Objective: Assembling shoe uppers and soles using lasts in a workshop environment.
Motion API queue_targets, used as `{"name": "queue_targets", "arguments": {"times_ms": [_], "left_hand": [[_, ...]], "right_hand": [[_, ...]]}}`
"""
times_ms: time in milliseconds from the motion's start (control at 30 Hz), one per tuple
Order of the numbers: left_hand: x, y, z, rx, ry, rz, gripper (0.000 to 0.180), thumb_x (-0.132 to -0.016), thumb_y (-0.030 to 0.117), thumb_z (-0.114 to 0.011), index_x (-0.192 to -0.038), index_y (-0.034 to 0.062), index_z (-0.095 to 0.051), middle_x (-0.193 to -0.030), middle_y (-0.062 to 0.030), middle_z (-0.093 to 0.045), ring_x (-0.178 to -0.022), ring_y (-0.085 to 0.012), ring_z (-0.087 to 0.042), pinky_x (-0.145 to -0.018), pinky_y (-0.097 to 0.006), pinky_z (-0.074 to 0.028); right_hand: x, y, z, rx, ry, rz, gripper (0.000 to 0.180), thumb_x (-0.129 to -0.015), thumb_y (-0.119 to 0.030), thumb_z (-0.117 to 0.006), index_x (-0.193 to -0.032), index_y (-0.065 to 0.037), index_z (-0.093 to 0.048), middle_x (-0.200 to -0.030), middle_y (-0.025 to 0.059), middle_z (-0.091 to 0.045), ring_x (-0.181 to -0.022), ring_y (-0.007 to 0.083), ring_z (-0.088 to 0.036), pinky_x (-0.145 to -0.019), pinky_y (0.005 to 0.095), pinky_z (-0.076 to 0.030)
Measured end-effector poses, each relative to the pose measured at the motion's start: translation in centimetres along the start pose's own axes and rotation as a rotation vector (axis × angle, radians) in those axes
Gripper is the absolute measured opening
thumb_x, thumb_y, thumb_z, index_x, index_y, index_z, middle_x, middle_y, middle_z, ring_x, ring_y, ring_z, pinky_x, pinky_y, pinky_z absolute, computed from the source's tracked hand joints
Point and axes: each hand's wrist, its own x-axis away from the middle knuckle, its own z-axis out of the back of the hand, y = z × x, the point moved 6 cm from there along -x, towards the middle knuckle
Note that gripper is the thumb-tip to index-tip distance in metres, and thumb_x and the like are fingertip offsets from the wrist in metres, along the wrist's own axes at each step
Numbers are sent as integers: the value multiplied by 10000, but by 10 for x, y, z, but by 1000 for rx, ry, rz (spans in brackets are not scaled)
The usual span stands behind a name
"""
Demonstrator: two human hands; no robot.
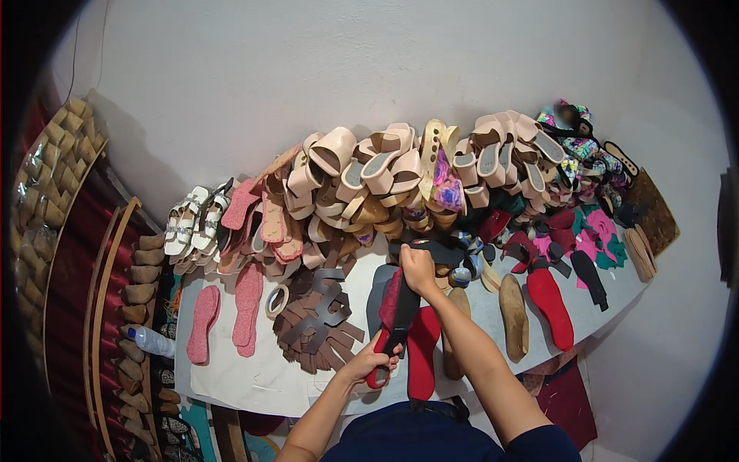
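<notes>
Near the table's front edge, a red-and-black sandal piece (396,309) is held at a slant between my hands. My left hand (372,362) is closed round its lower end. At its upper end my right hand (417,269) grips it with the fingers curled in. The piece has a dark red textured face and a black band along its side; whether a shoe last is inside cannot be seen. Just right of it lies a red insole (423,350), partly over the table edge. A wooden shoe last (457,339) is half hidden behind my right forearm.
Cut brown straps (319,335) and a tape roll (277,301) lie left on the white table (231,381), beside pink insoles (203,323). Finished beige sandals (392,158) pile along the wall. Another last (513,317) and red insole (550,308) lie right. Racks of lasts (140,292) stand left.
</notes>
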Motion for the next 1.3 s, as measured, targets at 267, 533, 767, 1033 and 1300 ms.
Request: {"name": "queue_targets", "arguments": {"times_ms": [267, 533, 767, 1033, 1300], "left_hand": [[-13, -5, -17, -1278, 158, -320, 715, -670, 39, -465, -1343, 125, -239, -992, -154, -467, -831, -317, -514, -746, -354, -415], [-23, -26, -47, -1569, 317, -167, 688, -665, 79, -521, -1305, 246, -331, -879, -198, -447, -801, -371, -531, -741, -423, -445], [-45, -39, -68, -1805, 420, -187, 714, -637, 59, -558, -1294, 255, -356, -842, -201, -449, -725, -352, -526, -665, -411, -459], [-61, -33, -81, -1819, 704, -269, 696, -628, 54, -558, -1273, 254, -393, -829, -186, -443, -682, -335, -506, -637, -422, -444], [-99, -47, -127, -1803, 742, -251, 698, -627, 60, -567, -1274, 246, -388, -852, -199, -453, -712, -342, -509, -638, -413, -449]], "right_hand": [[34, 70, 37, -725, 344, -430, 526, -910, -401, -296, -727, 12, -564, -576, 70, -537, -550, 161, -518, -540, 281, -404], [69, 125, 68, -674, 1, -522, 466, -913, -368, -348, -747, 2, -577, -674, 82, -587, -597, 158, -547, -580, 251, -432], [70, 131, 92, -897, -246, -732, 319, -910, -286, -383, -934, -9, -539, -850, 110, -602, -758, 179, -589, -657, 277, -473], [91, 159, 173, 1249, -45, -178, 476, -736, -270, -588, -1179, -155, -456, -1290, 221, -314, -1124, 424, -362, -777, 522, -434], [97, 213, 203, 1247, -223, -225, 365, -763, -137, -517, -1126, -91, -515, -1249, 241, -356, -1065, 419, -408, -586, 348, -524]]}}
